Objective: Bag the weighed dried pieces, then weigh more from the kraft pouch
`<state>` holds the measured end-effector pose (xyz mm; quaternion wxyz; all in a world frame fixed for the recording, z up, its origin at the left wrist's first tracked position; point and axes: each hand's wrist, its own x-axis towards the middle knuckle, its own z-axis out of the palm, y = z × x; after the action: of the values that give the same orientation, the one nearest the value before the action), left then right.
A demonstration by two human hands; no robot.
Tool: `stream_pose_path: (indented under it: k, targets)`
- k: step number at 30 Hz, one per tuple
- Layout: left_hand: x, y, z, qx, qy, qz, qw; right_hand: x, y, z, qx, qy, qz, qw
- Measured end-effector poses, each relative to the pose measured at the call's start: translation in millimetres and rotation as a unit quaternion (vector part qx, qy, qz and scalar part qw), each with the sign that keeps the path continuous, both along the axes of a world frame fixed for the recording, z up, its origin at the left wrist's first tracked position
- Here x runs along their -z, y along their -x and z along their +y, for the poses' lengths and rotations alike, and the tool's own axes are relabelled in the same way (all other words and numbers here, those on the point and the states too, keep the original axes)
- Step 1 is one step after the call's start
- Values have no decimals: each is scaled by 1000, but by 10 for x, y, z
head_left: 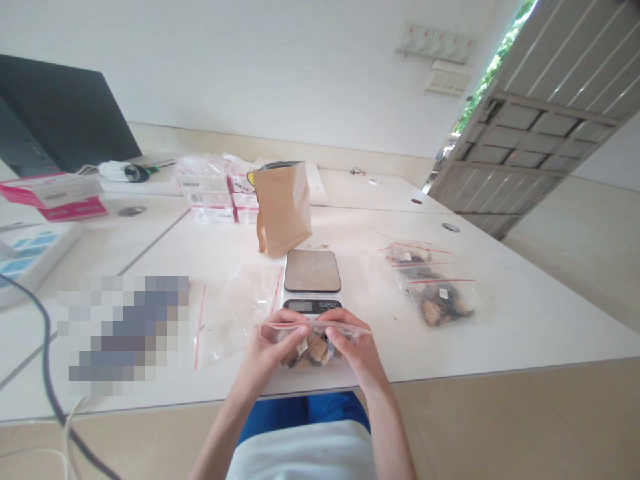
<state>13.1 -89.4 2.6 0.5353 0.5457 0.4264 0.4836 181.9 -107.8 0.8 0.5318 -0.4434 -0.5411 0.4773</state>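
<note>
Bench: we see a white bench (500,320), wall behind, door at right.
Around: scale (312,280), brown pouch (283,207), filled bags (433,283) toward its right edge.
Hands: our left hand (273,350) and right hand (353,347) pinch a zip bag (313,343) at the near edge.

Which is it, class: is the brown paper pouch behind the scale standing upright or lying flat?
Upright. The brown paper pouch stands on its base on the table, just behind the scale, top edge uppermost.

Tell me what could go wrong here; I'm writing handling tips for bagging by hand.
The small clear bag is pinched by the left hand and right hand right at the table edge; a slip could drop it off the table. The filled bags look loosely overlapped and could slide apart if knocked.
</note>
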Motion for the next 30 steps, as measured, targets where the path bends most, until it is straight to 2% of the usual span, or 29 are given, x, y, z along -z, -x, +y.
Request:
stream_pose_path:
  k: [3, 10, 13, 19, 22, 30]
  targets:
    - [-5, -29, -14, -8, -25, -1, 1000, -14, 21, -6, 12, -16, -4, 1000]
    - [-57, -46, -73, -48, -31, 19, 998, -31, 151, -13, 126, -101, -56, 985]
    - [-87, -52, -62, -55, -35, 21, 998, -32, 179, -4, 154, -108, -42, 981]
    - [-70, -39, -32, -56, -44, 16, 997, -72, 124, -10, 84, -49, -29, 995]
    - [-59, -33, -31, -60, -43, 13, 997, -78, 107, -13, 76, -28, -23, 996]
    - [-109, -61, -53, -45, -67, 22, 996, -63, 135, -5, 102, -101, -29, 989]
